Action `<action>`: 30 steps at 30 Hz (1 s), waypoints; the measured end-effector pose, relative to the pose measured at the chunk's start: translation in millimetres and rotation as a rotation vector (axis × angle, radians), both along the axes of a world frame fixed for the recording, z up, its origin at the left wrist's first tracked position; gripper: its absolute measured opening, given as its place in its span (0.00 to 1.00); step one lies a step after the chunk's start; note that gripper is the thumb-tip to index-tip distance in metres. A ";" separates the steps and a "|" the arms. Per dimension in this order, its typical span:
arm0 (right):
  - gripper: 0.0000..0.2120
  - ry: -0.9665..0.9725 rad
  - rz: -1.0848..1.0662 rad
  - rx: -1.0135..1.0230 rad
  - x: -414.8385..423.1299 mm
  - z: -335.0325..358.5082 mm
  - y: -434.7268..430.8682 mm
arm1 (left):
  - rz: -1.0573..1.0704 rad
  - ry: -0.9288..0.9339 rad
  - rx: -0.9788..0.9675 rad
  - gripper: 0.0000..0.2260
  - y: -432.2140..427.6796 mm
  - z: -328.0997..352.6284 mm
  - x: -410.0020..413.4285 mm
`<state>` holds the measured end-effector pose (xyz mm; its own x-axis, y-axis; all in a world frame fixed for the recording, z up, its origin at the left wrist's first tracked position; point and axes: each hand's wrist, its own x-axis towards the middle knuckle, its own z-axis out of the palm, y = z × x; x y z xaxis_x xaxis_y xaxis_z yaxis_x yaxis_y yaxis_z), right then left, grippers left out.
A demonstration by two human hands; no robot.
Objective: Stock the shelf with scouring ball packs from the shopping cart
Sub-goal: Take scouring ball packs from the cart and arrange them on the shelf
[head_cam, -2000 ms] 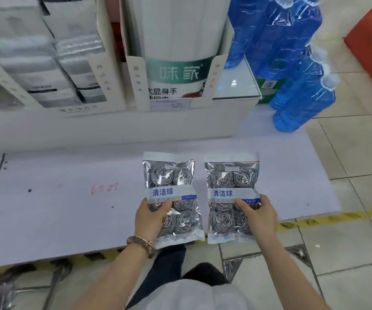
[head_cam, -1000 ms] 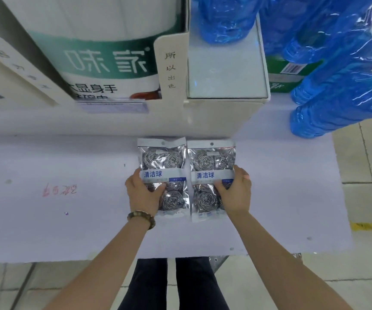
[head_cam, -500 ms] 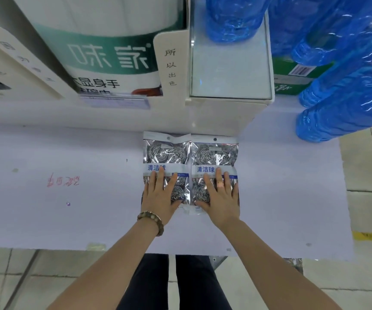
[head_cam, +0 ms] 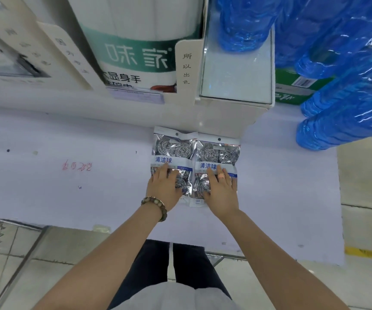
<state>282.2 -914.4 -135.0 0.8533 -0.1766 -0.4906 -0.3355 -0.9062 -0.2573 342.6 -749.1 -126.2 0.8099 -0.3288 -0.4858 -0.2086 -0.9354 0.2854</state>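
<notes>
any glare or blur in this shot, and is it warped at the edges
Head view: glare streaks on the blue bottles, a pale reflection on the glass panel; the upper-left boxes look soft; the shelf edge bows, wide-angle distortion; the scouring ball packs are sharp.

the left scouring ball pack [head_cam: 172, 151] and right scouring ball pack [head_cam: 217, 153], clear bags of steel coils, lie flat, edges touching, tops just beside the white display box [head_cam: 225, 117].

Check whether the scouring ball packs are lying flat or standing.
Flat: left pack and right pack lie face up on the shelf, under left hand and right hand.
</notes>
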 end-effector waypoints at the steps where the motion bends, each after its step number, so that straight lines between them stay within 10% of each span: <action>1: 0.31 -0.014 0.008 0.012 0.0 5.4 1.8 | 0.025 -0.002 -0.026 0.23 2.1 7.5 -1.4; 16: 0.26 -0.387 0.254 0.360 42.6 105.3 128.9 | 0.644 -0.197 -0.405 0.17 144.8 108.1 -30.9; 30: 0.23 -0.298 0.753 0.480 11.3 137.7 428.2 | 1.158 -0.396 -0.333 0.16 412.7 143.8 -149.6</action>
<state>293.5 -486.2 2.7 0.7625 0.6374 -0.1108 0.4358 -0.6326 -0.6403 193.0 -336.4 17.6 0.7744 0.6078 -0.1758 0.5564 -0.5219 0.6466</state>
